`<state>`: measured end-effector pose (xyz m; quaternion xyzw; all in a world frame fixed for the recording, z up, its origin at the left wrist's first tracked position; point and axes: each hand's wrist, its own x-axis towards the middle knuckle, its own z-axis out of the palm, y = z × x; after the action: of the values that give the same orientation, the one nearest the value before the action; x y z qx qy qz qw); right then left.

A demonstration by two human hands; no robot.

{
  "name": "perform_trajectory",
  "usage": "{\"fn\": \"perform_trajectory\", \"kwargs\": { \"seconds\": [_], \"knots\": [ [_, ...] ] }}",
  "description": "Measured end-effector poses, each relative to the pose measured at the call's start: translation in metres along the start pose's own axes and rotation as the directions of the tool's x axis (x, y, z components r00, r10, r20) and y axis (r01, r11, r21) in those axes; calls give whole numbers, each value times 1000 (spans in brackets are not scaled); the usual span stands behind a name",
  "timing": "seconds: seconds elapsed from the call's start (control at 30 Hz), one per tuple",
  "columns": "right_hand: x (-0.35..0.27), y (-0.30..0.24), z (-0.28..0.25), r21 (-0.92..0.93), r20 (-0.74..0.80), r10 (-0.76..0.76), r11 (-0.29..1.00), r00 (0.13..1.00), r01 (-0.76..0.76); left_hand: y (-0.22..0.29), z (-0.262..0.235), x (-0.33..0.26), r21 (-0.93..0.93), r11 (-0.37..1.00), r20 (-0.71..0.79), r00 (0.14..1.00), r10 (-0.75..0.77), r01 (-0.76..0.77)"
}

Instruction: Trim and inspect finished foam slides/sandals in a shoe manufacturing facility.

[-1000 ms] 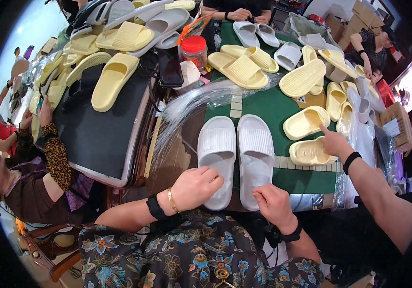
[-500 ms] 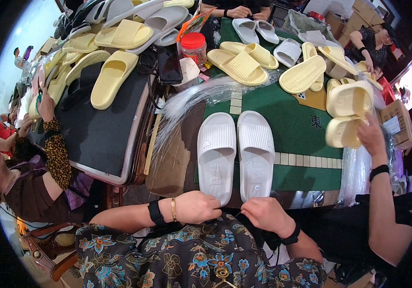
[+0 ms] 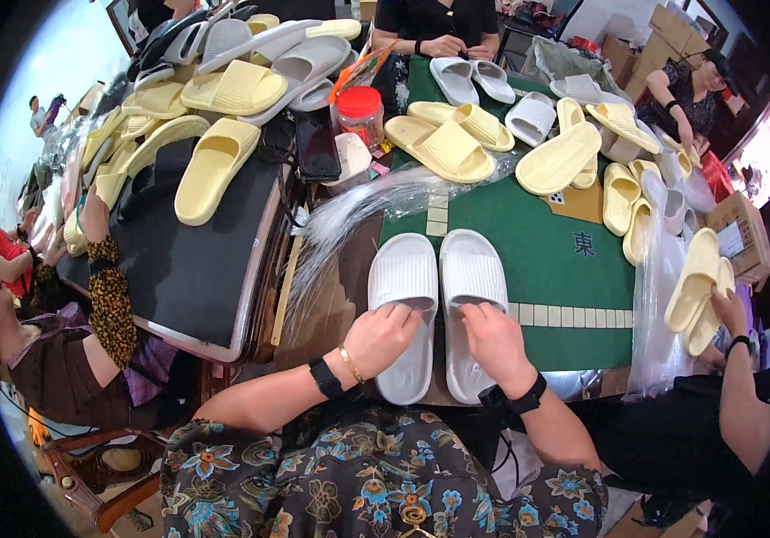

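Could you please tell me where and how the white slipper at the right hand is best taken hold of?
The white slipper is probably best gripped by its broad ribbed strap, coming from the near, heel side and pinching it from above and below. It lies sole down, and the strap arches over the footbed, open toward the heel; the right hand is at that opening.

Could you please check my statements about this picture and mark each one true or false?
1. The left hand is over the left white slipper. True.
2. The right hand is over a yellow slipper. False: it is over the right white slipper.
3. A co-worker's hand at the far right holds yellow slippers. True.
4. The jar has a green lid. False: its lid is red.
5. Both white slippers lie upside down. False: their straps face up.
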<state>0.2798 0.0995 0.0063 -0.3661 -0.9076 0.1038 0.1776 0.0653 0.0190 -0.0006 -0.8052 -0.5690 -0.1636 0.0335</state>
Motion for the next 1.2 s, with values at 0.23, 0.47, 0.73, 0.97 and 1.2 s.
{"fn": "perform_trajectory", "kwargs": {
  "seconds": [0.23,0.47,0.73,0.97,1.2],
  "knots": [
    [-14,9,-11,182,-50,67,982,997,-56,-22,-21,-2,-331,935,-164,969,-187,124],
    [44,66,-21,206,-156,356,924,921,-322,-100,-13,42,-471,633,125,756,-642,615],
    [119,94,-18,-158,277,616,786,737,-598,-135,15,67,-407,385,543,558,-628,828],
    [142,95,-14,-239,496,545,834,676,-496,-133,25,64,-462,395,541,605,-584,794],
    [136,87,-6,-341,372,522,846,768,-410,-139,42,58,-503,419,522,652,-550,756]
  ]
}}
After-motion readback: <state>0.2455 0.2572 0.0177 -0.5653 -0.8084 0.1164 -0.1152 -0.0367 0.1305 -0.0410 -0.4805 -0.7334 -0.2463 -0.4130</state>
